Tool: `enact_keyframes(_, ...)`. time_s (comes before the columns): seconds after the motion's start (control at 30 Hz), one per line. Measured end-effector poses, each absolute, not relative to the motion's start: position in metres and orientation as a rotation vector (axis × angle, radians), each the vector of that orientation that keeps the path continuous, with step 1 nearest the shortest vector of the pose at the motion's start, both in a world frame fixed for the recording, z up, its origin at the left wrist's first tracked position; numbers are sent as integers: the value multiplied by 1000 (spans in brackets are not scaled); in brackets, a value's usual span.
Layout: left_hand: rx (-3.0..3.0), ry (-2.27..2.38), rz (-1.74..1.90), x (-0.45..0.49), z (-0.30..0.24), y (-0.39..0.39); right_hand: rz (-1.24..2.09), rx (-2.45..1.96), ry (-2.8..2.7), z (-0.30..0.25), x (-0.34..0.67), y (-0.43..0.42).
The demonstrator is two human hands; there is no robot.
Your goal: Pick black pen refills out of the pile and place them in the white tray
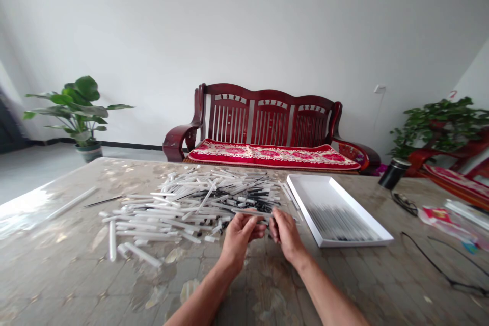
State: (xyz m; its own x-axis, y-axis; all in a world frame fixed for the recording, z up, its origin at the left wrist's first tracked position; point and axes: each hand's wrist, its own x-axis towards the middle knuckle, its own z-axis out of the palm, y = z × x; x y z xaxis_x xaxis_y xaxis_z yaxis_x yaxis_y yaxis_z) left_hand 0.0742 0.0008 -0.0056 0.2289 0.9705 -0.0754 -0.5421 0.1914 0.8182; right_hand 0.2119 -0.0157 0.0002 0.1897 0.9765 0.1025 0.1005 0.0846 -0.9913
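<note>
My left hand (241,235) and my right hand (286,233) are close together over the near edge of a pile. Between them lies a slim, pale pen (252,213), its left part pinched by my left fingers and its right end gripped by my right fingers. The fingers hide part of it. Spread beyond my hands is a heap of white pen barrels (147,216) with dark thin pieces and black caps (250,198) mixed in. Right of my right hand stands a shallow white box (332,188) with a row of translucent pens (344,221) inside.
A black cylindrical cup (395,173), glasses (451,280) and plastic packets (451,219) sit on the table's right side. A long white tube (71,202) and a thin dark rod (102,200) lie left. Beyond the table (95,295) is a red wooden bench (269,117).
</note>
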Motion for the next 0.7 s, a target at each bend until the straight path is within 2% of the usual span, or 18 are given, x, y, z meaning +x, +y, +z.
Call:
enact_keyframes(0.2,717,587,643,60,-1,2,968,-1294,-1340,5,231,-16)
enact_keyframes(0.3,794,518,553,56,-4,-2,967,-1328,-1362,2,229,-17)
enact_keyframes(0.4,797,528,621,57,-8,-2,877,-1395,-1322,-4,231,-12)
enact_keyframes(0.6,544,647,1089,61,-8,12,281,-1627,-1449,-11,263,-5)
enact_keyframes(0.7,457,758,1255,62,-9,16,117,-1734,-1674,-11,272,-8)
